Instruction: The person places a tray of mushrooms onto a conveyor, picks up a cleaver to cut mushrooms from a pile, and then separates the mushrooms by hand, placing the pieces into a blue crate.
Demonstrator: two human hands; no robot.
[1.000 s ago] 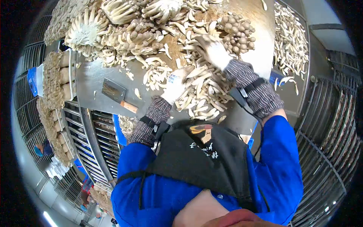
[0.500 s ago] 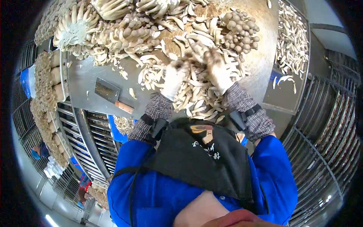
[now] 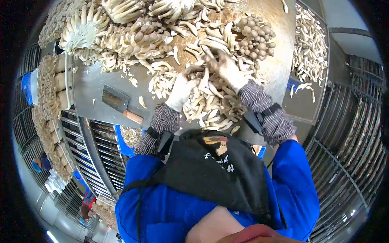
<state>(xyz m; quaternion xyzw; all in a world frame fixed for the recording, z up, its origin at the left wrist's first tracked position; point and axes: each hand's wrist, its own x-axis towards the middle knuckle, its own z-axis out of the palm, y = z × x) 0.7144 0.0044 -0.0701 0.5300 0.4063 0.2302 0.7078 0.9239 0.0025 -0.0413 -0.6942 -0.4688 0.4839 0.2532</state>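
Observation:
Loose mushrooms [image 3: 214,103] with long pale stems lie heaped on the table in front of me. My left hand [image 3: 182,87], in a white glove with darkened fingertips, curls its fingers round some mushrooms at the left of this heap. Opposite it, my right hand [image 3: 229,72] reaches over the heap, its gloved fingertips right at a mushroom stem and blurred by motion. Just beyond my right hand sits a clump of round-capped mushrooms [image 3: 256,36]. Larger mushroom clusters [image 3: 139,40] are piled at the far left, some showing their white cut bases.
A cleaver [image 3: 115,99] with a wooden handle lies on the metal table [image 3: 87,83] to my left. A tray of loose mushrooms [image 3: 310,44] stands at the right. Metal racks [image 3: 344,133] flank both sides, and mushroom blocks [image 3: 46,109] line the left shelf.
My right hand has shifted left and slightly away from me over the heap. My left hand has drawn back a little to the left, uncovering mushrooms between the two hands.

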